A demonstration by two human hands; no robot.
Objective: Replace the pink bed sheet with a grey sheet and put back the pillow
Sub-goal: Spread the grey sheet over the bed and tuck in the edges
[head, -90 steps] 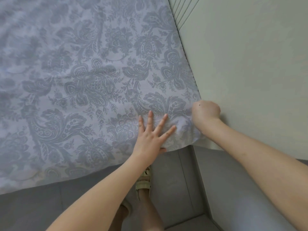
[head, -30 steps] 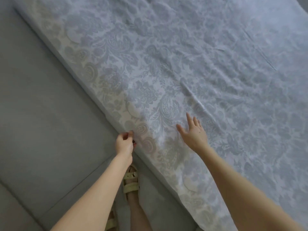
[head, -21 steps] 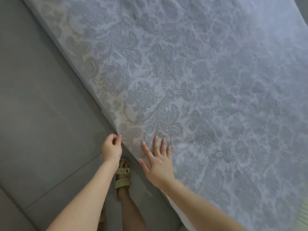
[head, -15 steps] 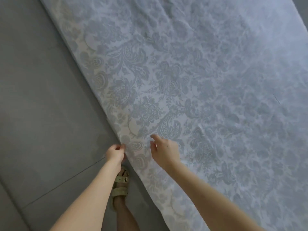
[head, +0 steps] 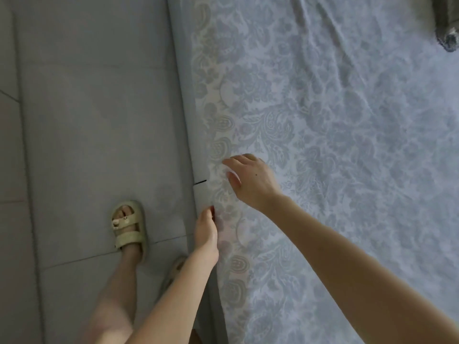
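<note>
1 grey sheet [head: 335, 150]: L fingers [head: 210, 212] touch its edge, R fingers [head: 239, 161] over it.

A grey sheet [head: 335, 145] with floral pattern lies spread flat, lightly creased.

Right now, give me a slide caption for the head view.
At the bedside, the left hand pinches the edge of the grey sheet while the right hand reaches over it, fingers relaxed.

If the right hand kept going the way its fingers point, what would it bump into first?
Probably the grey sheet, at its pale border just ahead of the right hand; beyond that, only floor. Depth is unclear.
</note>
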